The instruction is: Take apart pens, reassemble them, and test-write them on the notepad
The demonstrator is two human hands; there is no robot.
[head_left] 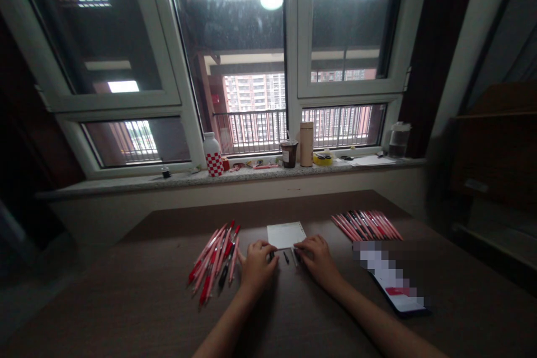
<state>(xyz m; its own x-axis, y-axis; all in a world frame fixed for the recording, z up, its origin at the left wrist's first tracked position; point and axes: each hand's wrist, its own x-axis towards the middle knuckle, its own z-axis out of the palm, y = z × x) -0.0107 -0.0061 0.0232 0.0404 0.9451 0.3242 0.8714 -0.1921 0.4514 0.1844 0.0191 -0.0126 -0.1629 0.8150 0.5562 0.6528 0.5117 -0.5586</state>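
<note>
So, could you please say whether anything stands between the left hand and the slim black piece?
Nothing visible does; the white rectangular paper lies beyond the slim black piece, not between it and the left hand.

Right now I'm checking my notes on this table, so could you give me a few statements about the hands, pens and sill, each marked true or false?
1. The paper lies between the left pens and the right pens. True.
2. The left hand is beside the right pens. False: it is beside the left pens.
3. A small black piece lies between the left hand and the right hand. True.
4. The tan flask lies on its side. False: it stands upright.
5. The checked bottle stands on the sill. True.
</note>
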